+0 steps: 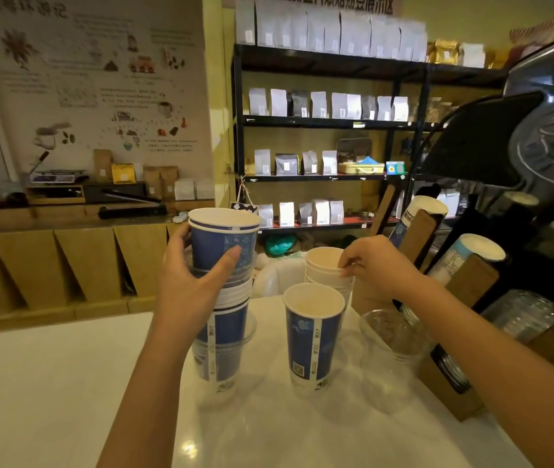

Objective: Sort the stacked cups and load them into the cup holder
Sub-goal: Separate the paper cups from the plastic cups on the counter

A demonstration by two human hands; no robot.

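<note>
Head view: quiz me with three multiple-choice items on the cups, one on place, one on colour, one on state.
1. Where does the lone blue cup stand?
A. in front of the white stack
B. on the shelf
C. inside the cup holder

2. What colour is the top cup of the mixed stack?
A. red
B. blue
C. green

3. What is the left hand doing?
A. lying flat on the counter
B. hanging idle
C. gripping the mixed stack

Answers:
1 A, it stands on the white counter, nearer the camera than the white stack.
2 B, its wall is blue under a white rim.
3 C, thumb and fingers wrap the stack; the right hand pinches the white stack's rim.
</note>
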